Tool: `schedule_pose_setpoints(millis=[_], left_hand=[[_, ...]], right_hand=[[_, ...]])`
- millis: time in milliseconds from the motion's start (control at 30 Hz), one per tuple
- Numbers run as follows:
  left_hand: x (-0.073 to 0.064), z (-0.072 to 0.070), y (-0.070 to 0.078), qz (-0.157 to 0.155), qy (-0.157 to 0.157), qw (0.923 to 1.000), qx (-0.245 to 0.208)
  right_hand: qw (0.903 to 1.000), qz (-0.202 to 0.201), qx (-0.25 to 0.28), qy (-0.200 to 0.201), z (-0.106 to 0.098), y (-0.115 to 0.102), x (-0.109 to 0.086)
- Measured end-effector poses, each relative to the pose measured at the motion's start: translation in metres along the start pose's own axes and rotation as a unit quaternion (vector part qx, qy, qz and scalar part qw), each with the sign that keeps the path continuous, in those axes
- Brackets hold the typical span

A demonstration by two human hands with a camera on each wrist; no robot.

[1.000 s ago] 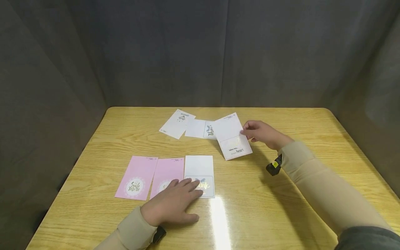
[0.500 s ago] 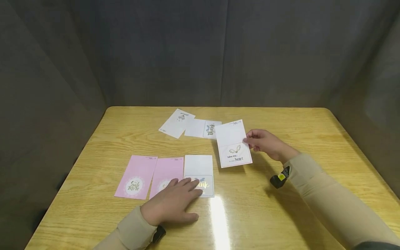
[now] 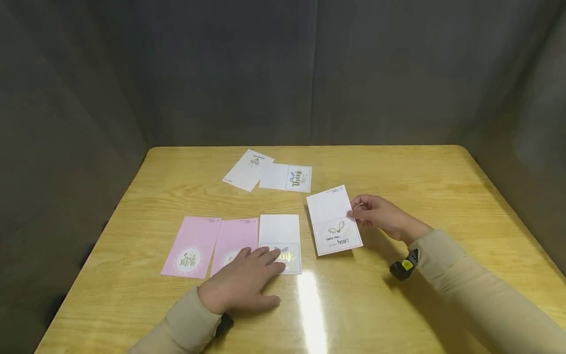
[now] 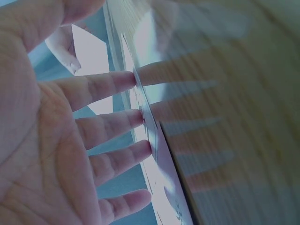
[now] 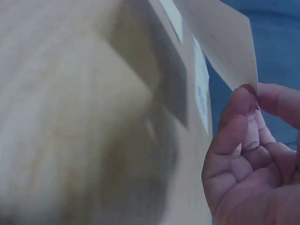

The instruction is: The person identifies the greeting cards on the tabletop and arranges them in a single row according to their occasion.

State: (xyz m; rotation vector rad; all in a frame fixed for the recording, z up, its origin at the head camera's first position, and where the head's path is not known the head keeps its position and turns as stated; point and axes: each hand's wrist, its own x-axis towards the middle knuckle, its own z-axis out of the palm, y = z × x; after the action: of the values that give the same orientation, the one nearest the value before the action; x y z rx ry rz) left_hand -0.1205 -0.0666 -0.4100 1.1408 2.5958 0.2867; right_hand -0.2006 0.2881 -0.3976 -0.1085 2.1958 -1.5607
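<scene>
My right hand (image 3: 384, 216) pinches the right edge of a white greeting card (image 3: 329, 211) between thumb and fingers. Gold wings and "take me... to your heart" are printed on it. The right wrist view shows the card (image 5: 225, 42) raised above the table, its shadow below. With fingers spread and straight, my left hand (image 3: 245, 280) rests over a white "Thank" card (image 3: 279, 228) and a pink card (image 3: 239, 236), partly hiding both. Left of these lies another pink card (image 3: 190, 241) reading "Smile More". In the left wrist view, my fingertips (image 4: 140, 150) touch the cards' surface.
Toward the back of the wooden table (image 3: 398, 172) lie a white card with a small dark drawing (image 3: 247, 172) and a sideways white "Thank you" card (image 3: 274, 176), touching or slightly overlapping. Dark grey curtains (image 3: 230, 73) surround the table's back and sides.
My right hand has brought the wings card toward the table's front and slightly right, uncovering the sideways "Thank you" card. My left hand has stayed in place.
</scene>
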Motion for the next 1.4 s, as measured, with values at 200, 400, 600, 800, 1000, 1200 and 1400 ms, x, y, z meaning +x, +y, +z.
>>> schedule_pose_setpoints(millis=[200,400,600,800,1000,1200,1400], left_hand=[[0.001,-0.003,0.000,-0.007,-0.007,0.9999,-0.008],[0.001,-0.002,0.001,-0.007,-0.010,0.9999,-0.009],[0.002,-0.001,0.001,-0.009,-0.009,0.9999,-0.007],[0.002,0.000,0.001,-0.009,-0.007,0.9999,-0.009],[0.001,0.001,0.000,-0.008,-0.005,0.9998,-0.018],[0.001,0.002,0.000,-0.009,-0.004,0.9998,-0.017],[0.001,0.001,0.000,-0.010,-0.005,0.9997,-0.020]], right_hand=[[0.9997,0.011,-0.019,-0.007,0.007,0.005,-0.002],[0.9983,0.016,-0.056,-0.001,0.015,0.008,-0.005],[0.9945,0.015,-0.103,0.011,0.022,0.010,-0.004],[0.9920,0.030,-0.121,0.020,0.027,0.012,-0.001],[0.9845,0.015,-0.173,0.025,0.031,0.016,0.002],[0.9817,0.010,-0.189,0.019,0.032,0.017,0.002],[0.9811,0.013,-0.191,0.024,0.035,0.016,0.003]])
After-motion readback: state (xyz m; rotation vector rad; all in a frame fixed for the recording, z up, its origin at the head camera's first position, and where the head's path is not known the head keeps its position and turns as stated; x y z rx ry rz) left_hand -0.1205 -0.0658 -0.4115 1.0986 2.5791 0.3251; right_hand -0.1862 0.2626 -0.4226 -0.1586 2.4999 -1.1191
